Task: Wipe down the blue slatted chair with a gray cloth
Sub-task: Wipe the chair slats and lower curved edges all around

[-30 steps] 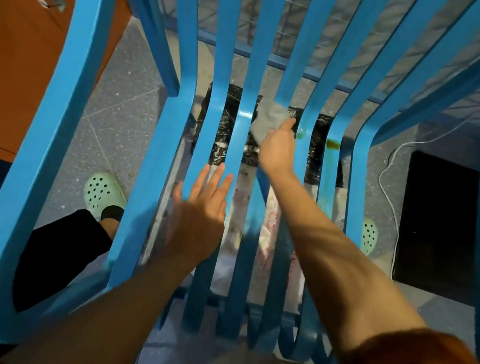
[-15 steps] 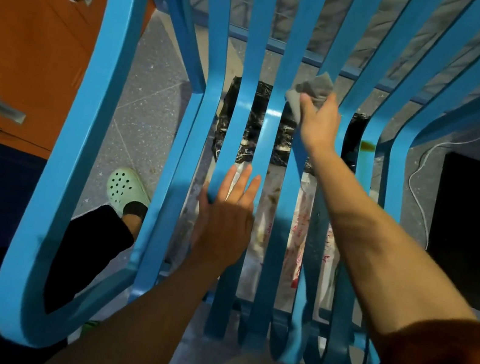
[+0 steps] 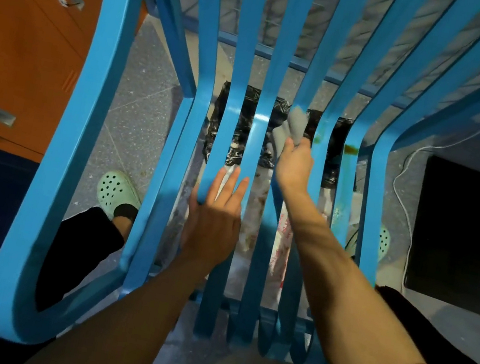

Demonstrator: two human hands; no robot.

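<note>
Directly below the camera stands the blue slatted chair (image 3: 49,180), seen from above and behind, its curved slats running from the near edge away to the far side. The right hand (image 3: 295,162) reaches out over the middle slats with its grip closed on the gray cloth (image 3: 295,125). The fingers are curled round the cloth's near end, and the bunched fabric sticks out beyond them against a slat at the bend where the seat meets the back. Just right of the cloth, one slat carries a small brownish stain (image 3: 317,137), and the next slat to the right has a larger orange-brown stain (image 3: 350,149).

The left hand (image 3: 214,219) lies nearer and to the left, its grip open. Its fingers are straight and spread flat across two slats, and the thumb side sits at the edge of a slat.

Through the gaps, a crumpled black plastic bag (image 3: 241,130) lies on the speckled gray floor (image 3: 140,119) under the chair. Nearer than the bag is a white sheet with red print (image 3: 282,237). A pale green clog (image 3: 117,189) shows at the left below a black trouser leg, and part of a second clog (image 3: 384,239) shows at the right. An orange cabinet (image 3: 15,46) with metal handles fills the far left. A white cable (image 3: 405,185) curls over the floor at the right, beside a dark flat object (image 3: 461,230).
</note>
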